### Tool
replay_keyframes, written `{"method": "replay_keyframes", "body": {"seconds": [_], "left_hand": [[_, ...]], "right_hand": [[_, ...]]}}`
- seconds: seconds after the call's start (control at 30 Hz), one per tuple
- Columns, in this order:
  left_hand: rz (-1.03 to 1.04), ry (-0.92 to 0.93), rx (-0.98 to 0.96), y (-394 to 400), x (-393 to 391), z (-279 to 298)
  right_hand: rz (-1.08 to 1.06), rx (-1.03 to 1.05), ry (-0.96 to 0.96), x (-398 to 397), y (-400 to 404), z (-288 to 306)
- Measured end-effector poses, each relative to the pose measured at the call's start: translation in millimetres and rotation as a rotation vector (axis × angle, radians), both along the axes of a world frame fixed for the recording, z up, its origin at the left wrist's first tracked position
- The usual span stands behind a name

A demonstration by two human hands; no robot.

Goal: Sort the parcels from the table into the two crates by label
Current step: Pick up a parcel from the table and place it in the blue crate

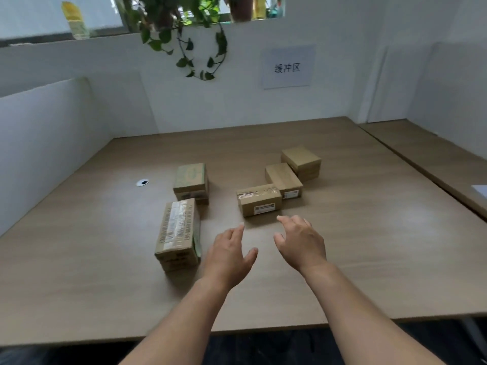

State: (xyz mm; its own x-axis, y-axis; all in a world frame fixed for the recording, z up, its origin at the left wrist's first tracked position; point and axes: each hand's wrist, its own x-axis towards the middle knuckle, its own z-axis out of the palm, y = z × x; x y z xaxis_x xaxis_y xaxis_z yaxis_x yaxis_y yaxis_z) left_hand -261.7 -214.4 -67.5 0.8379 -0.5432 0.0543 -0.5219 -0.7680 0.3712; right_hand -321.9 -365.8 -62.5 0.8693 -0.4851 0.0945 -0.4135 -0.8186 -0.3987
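Note:
Several cardboard parcels lie on the wooden table [369, 233]. A taped parcel with a white label [259, 201] sits nearest my hands. Behind it stand a second labelled parcel [283, 179] and a plain one [301, 162]. On the left are a long parcel with printed tape [177, 233] and a green-printed parcel [191, 183]. My left hand [228, 255] and my right hand [301, 242] hover open just in front of the nearest parcel, touching nothing. No crate is in view.
White partition walls enclose the table at the left, back and right. A paper sign [287, 67] hangs on the back wall under a trailing plant [189, 35]. A small cable hole [142, 182] is at the table's left. A second table [434, 159] adjoins on the right.

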Motion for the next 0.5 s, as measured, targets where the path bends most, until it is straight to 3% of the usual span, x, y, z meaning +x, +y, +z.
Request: {"method": "replay_keyframes", "body": {"seconds": [0.17, 0.5], "left_hand": [[-0.021, 0.016, -0.019, -33, 36, -10], [0.068, 0.22, -0.066, -90, 135, -47]], "right_hand": [[-0.038, 0.011, 0.021, 27, -29, -8], [-0.1, 0.068, 0.21, 126, -94, -34]]}}
